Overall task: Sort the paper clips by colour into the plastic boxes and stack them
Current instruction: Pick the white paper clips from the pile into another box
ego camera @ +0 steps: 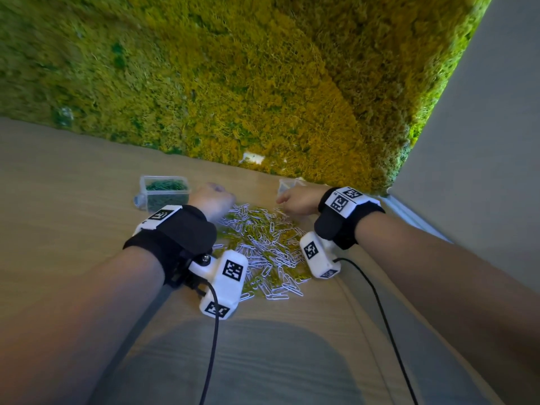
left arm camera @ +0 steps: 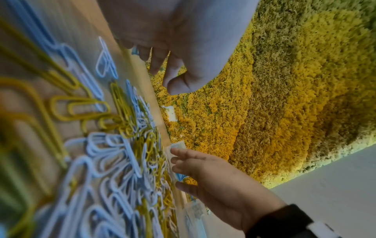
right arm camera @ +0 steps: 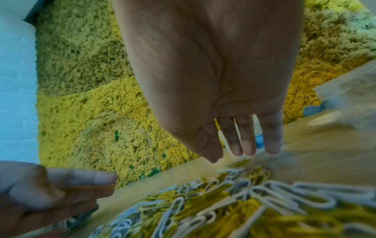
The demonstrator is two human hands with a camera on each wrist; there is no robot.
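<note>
The clip pile [ego camera: 263,247] lies on the table [ego camera: 73,200], a filled box [ego camera: 163,192] behind-left of it.

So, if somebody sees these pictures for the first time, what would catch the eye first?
Probably the moss wall, yellow-green and filling the whole background behind the wooden table. Next comes the heap of white and yellow paper clips lying on the table between the two hands. To the left of the heap stands a clear plastic box full of green clips, beside the left hand, while the right hand reaches out with straight fingers.

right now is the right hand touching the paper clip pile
Apart. The right wrist view shows the right hand with straight fingers hanging above the bare table, beyond the far edge of the paper clip pile.
</note>
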